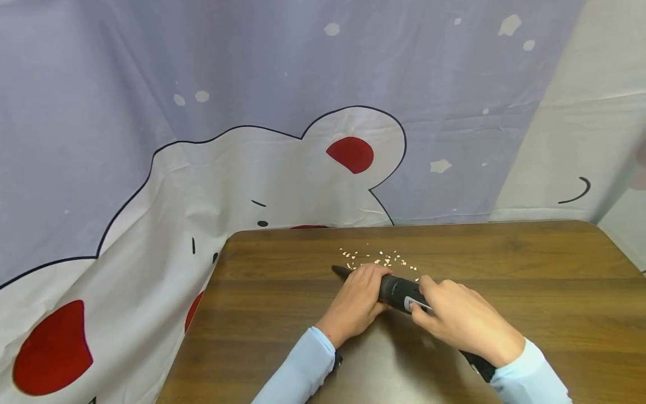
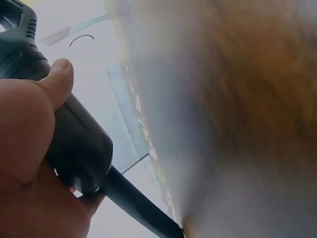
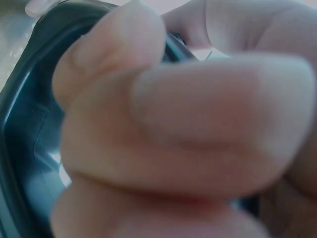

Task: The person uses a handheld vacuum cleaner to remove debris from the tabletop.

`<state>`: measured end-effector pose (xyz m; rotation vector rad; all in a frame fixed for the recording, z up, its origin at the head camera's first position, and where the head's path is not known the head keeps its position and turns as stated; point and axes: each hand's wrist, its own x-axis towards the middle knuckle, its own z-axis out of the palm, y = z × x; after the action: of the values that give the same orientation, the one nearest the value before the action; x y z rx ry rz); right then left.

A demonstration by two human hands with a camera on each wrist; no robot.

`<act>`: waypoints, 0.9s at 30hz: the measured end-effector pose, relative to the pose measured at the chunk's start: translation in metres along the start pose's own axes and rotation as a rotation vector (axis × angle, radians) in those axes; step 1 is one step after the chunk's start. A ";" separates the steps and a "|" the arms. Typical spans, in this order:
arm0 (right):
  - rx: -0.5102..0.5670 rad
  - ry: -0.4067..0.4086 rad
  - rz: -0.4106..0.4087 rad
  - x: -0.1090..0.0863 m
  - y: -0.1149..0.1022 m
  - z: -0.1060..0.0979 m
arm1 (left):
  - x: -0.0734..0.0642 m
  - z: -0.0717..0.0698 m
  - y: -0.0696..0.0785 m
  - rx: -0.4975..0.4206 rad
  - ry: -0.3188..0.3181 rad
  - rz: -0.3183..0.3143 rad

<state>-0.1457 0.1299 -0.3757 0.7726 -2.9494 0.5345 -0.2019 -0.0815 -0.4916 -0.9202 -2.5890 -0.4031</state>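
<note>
A black handheld vacuum cleaner [image 1: 396, 293] with a narrow crevice nozzle [image 1: 340, 271] is held low over the wooden table, its nozzle aimed to the left. My left hand [image 1: 355, 303] grips its front end, the thumb laid along the body in the left wrist view. In that view the nozzle [image 2: 141, 204] slants down close to the tabletop. My right hand [image 1: 461, 315] grips the handle at the rear, which the fingers mostly hide. Curled fingers fill the right wrist view, beside the dark handle loop [image 3: 25, 124]. Small pale crumbs [image 1: 386, 261] lie scattered just beyond the nozzle and left hand.
The brown wooden table [image 1: 282, 336] has rounded far corners. A curtain [image 1: 252, 84] with a cartoon print hangs right behind its far edge and along the left side.
</note>
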 end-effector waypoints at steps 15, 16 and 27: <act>-0.003 -0.008 0.034 0.006 0.003 0.003 | 0.011 0.005 -0.009 -0.042 0.012 0.015; -0.004 -0.007 0.034 0.007 0.004 0.004 | 0.012 0.005 -0.009 -0.044 0.011 0.014; -0.016 0.013 0.022 0.014 0.006 0.006 | 0.020 0.009 -0.016 -0.065 0.000 0.012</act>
<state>-0.1602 0.1260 -0.3812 0.7337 -2.9500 0.5139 -0.2289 -0.0791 -0.4930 -0.9574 -2.5828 -0.4867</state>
